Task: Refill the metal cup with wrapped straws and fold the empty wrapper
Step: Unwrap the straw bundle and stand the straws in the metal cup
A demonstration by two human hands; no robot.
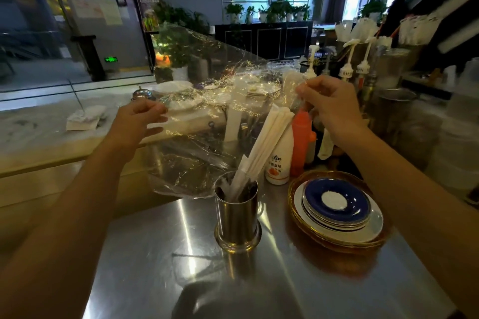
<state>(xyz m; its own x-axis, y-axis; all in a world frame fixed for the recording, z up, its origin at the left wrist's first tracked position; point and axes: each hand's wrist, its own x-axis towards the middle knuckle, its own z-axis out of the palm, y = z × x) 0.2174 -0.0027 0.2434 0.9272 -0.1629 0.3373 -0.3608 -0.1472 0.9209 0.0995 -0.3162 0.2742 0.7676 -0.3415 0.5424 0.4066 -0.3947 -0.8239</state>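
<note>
A shiny metal cup (237,217) stands on the steel counter, with several white paper-wrapped straws (264,142) leaning out of it to the upper right. Above and behind the cup hangs a large clear plastic wrapper (197,122), crinkled and see-through, stretched out in the air. My left hand (140,118) pinches the wrapper's left edge. My right hand (329,103) pinches its right edge at about the same height. The wrapper's lower end droops to the left of the cup's rim.
A stack of plates (337,210) with a blue saucer on top sits right of the cup. A white bottle (280,160) and an orange squeeze bottle (300,142) stand behind it. Syrup pump bottles (347,65) line the back right. A napkin pile (83,119) lies on the marble ledge at left.
</note>
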